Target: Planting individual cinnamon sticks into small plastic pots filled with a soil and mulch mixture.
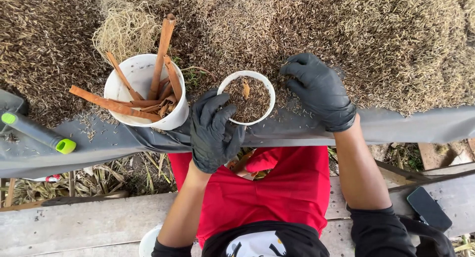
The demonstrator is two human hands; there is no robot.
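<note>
My left hand (213,130), in a black glove, grips the near-left rim of the small white cup (246,97), fingers curled and closed on it. The cup stands at the near edge of the husk bed (346,44), just above the grey sheet (405,123), and is filled nearly to the rim with dry husks and 1 pale leaf scrap. My right hand (319,91), also gloved, rests on the husks just right of the cup; its fingers are spread apart and point toward the rim, holding nothing that I can see. The cup therefore lies between my 2 hands, with the left touching it and the right just beside it.

To the left, close to the cup but apart from it, stands a larger white bucket (143,91) holding several brown bark strips (161,54), mostly upright or leaning. A green-capped tool (37,132) lies far left on the sheet. A dark phone (428,208) lies on the plank by my right elbow. Nothing stands between the right hand and the cup.
</note>
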